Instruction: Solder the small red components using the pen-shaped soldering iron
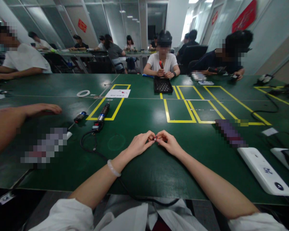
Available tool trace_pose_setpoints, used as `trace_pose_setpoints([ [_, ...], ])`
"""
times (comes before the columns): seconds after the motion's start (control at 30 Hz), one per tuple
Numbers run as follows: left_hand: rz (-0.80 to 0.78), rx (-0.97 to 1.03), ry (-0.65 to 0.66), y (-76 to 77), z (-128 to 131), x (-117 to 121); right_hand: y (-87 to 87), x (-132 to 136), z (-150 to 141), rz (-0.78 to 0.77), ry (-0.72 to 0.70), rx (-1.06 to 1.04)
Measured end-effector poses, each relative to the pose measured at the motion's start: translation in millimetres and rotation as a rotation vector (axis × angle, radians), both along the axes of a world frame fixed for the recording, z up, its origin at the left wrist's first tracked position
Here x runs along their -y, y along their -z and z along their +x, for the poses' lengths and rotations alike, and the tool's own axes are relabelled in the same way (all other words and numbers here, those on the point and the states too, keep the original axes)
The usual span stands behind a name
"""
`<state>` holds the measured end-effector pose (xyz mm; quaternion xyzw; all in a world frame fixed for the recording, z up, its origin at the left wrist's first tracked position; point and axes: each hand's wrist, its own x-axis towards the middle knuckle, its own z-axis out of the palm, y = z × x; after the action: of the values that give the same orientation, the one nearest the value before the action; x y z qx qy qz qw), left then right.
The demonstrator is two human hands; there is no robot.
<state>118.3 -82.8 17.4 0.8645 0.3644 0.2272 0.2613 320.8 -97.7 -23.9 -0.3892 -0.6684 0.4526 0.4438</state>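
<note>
My left hand and my right hand meet just above the green table. Their thumbs and fingertips pinch one small piece, with a pale spot and some red showing between the fingers. It is too small and too covered to name. On my left wrist sits a pale bangle. Left of my hands, a dark cylindrical electric screwdriver with a black cable lies on the table, apart from both hands.
A white power bank and a phone lie at right. Yellow tape outlines mark the table. Opposite, a person holds a red-and-black tool over a black tray. Another person's arm reaches in from the left.
</note>
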Motion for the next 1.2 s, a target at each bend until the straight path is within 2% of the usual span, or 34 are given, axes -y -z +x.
trace_pose_setpoints([
  [0.47,-0.089,0.051,-0.002,-1.7,0,0,-7.3,3,0,0.051,0.034,0.099],
  [0.63,-0.004,0.01,-0.084,-7.4,-12,-13,-4.8,0,3,0.035,0.077,0.13],
  [0.73,0.194,-0.11,-0.285,-12.1,-41,-34,-3.6,0,4,0.022,0.081,0.143],
  [0.83,0.365,-0.272,-0.623,-14.0,-87,-58,-3.9,0,4,0.016,0.072,0.147],
  [0.9,0.377,-0.343,-0.841,-12.6,-123,-69,-4.4,1,3,0.017,0.07,0.145],
  [1.0,0.227,-0.449,-1.073,-7.7,-170,-78,-4.8,1,3,0.016,0.069,0.147],
  [1.07,0.077,-0.494,-1.132,-4.3,-190,-80,-4.7,1,3,0.013,0.064,0.144],
  [1.13,-0.032,-0.524,-1.106,-2.1,-200,-81,-4.7,2,3,0.01,0.058,0.138],
  [1.2,-0.07,-0.559,-1.046,-1.4,-204,-83,-5.0,2,3,0.008,0.053,0.134],
])
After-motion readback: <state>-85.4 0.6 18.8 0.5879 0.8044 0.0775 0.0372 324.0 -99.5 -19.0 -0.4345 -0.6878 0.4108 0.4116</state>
